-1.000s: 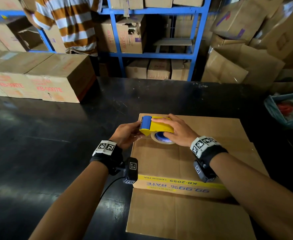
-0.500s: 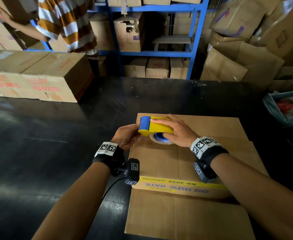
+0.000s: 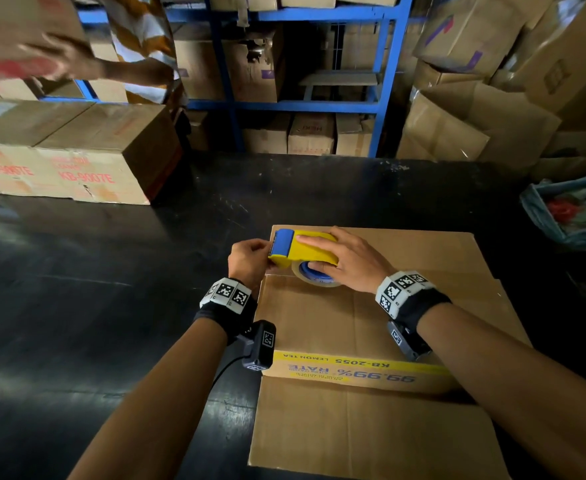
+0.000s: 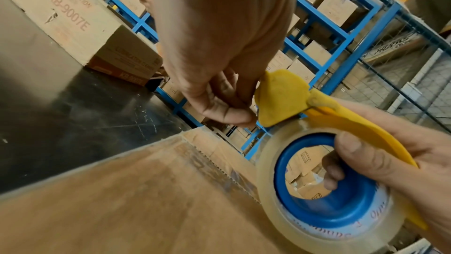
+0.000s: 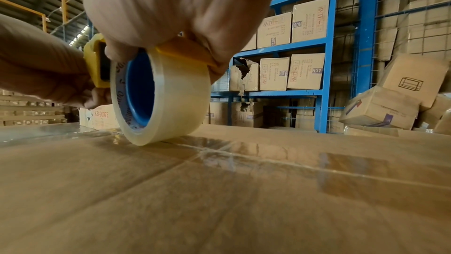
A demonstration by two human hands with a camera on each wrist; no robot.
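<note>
Here the tape dispenser (image 3: pixel 305 249) stands with its roll (image 3: pixel 314 277) touching the top of the cardboard box (image 3: pixel 353 323), near the far left corner. The right hand (image 3: pixel 350 261) grips it from above, a finger hooked in the blue core. The left hand (image 3: pixel 248 259) pinches its blue front end, fingers curled. The box lies on a dark table (image 3: pixel 111 289).
</note>
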